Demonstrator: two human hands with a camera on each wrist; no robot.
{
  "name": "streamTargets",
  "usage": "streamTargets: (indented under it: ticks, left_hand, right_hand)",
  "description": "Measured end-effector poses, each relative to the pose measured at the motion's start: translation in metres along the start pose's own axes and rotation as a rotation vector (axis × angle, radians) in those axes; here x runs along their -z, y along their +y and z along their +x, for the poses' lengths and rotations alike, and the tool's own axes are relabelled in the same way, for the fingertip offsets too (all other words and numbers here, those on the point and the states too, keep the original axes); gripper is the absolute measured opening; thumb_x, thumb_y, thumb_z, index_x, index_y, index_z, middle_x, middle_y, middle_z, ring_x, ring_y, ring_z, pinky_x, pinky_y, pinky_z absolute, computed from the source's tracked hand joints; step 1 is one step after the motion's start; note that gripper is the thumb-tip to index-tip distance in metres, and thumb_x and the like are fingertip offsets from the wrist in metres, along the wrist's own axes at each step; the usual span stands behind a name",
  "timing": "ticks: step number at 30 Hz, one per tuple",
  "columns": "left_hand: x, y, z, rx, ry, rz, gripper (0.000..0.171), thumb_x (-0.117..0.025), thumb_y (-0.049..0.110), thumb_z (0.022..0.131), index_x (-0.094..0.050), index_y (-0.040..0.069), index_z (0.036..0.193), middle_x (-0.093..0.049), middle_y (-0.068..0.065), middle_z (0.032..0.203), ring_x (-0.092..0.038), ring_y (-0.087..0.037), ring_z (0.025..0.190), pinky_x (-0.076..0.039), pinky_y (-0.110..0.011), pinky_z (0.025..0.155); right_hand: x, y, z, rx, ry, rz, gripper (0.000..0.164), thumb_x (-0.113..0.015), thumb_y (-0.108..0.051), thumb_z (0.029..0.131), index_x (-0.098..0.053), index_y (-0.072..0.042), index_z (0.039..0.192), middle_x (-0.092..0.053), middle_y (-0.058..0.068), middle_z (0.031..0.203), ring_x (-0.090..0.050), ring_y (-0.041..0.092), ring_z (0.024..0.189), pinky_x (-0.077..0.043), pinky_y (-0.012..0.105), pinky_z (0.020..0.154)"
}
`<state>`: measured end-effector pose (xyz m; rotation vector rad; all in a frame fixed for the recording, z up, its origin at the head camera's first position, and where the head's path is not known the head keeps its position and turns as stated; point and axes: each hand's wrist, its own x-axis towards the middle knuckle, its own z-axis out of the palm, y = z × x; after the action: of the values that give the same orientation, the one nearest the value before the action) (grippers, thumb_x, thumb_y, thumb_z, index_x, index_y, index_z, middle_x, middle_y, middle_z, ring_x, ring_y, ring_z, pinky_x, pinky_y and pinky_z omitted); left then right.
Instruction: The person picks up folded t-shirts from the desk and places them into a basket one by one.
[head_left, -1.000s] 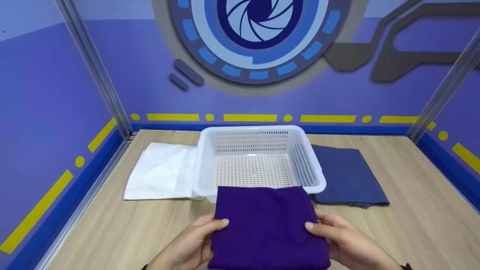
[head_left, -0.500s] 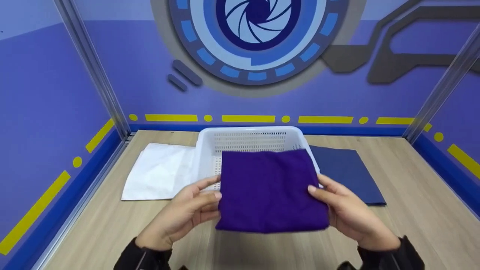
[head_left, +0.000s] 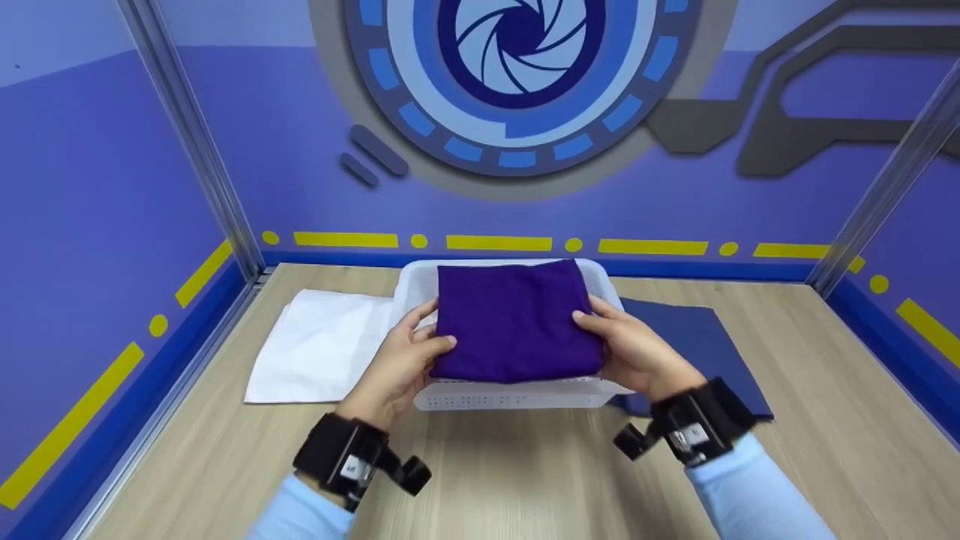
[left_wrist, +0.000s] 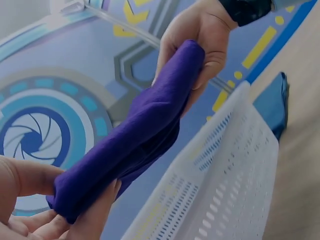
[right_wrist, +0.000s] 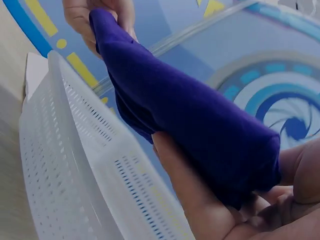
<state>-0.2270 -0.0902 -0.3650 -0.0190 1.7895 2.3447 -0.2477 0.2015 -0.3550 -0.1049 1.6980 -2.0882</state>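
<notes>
A folded purple cloth (head_left: 517, 322) is held up over the white perforated basket (head_left: 517, 400), covering most of its opening in the head view. My left hand (head_left: 401, 356) grips the cloth's left edge, thumb on top and fingers beneath. At the opposite edge my right hand (head_left: 637, 346) pinches it the same way. Both wrist views show the cloth (left_wrist: 130, 125) spanning between the hands as a thick folded layer, above the basket (right_wrist: 75, 150) and apart from its rim. The basket's inside is mostly hidden in the head view.
Left of the basket lies a folded white cloth (head_left: 315, 349) on the wooden table (head_left: 510, 472). A folded navy cloth (head_left: 705, 352) lies to the right, partly behind my right hand. Blue patterned panels (head_left: 517, 217) wall the table at the back and sides.
Both hands have carried the purple cloth forward, away from me, from in front of the basket to above it. The basket and the other two cloths have stayed in place.
</notes>
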Motion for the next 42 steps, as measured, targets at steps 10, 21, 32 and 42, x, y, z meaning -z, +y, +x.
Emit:
streamTargets:
  ticks: [10,21,32,42]
  left_hand:
    - [0.004,-0.017,0.038,-0.04,0.087,0.166,0.071,-0.044,-0.015,0.098,-0.035,0.022,0.158,-0.054,-0.025,0.141,-0.066,-0.032,0.112,-0.059,-0.032,0.078]
    - [-0.003,-0.036,0.056,-0.081,0.047,0.665,0.065,-0.036,-0.019,0.09,-0.046,0.003,0.15,-0.034,-0.025,0.159,-0.029,-0.039,0.148,-0.029,-0.05,0.12]
    - [-0.01,-0.046,0.068,-0.011,-0.063,1.042,0.067,-0.038,-0.02,0.084,-0.046,-0.002,0.148,-0.044,-0.023,0.153,-0.036,-0.037,0.145,-0.028,-0.046,0.121]
    - [-0.011,-0.052,0.075,0.025,-0.113,1.244,0.052,-0.048,-0.012,0.09,-0.05,-0.011,0.142,-0.052,-0.026,0.145,-0.045,-0.039,0.138,-0.035,-0.045,0.117]
  right_hand:
    - [0.007,0.007,0.05,-0.12,0.103,0.013,0.06,-0.037,-0.013,0.109,-0.015,-0.022,0.164,-0.036,0.017,0.156,-0.054,0.026,0.119,-0.054,0.038,0.093]
    - [0.015,0.023,0.072,-0.198,0.142,-0.03,0.073,-0.036,-0.001,0.102,-0.01,-0.029,0.165,-0.029,0.019,0.16,-0.048,0.035,0.127,-0.048,0.05,0.103]
    - [0.019,0.037,0.076,-0.234,0.176,-0.112,0.07,-0.032,0.002,0.102,-0.011,-0.022,0.165,-0.022,0.025,0.162,-0.035,0.047,0.141,-0.04,0.065,0.107]
    - [0.021,0.04,0.074,-0.257,0.156,-0.226,0.072,-0.034,0.007,0.097,-0.013,-0.014,0.163,-0.022,0.03,0.16,-0.026,0.054,0.143,-0.027,0.07,0.113]
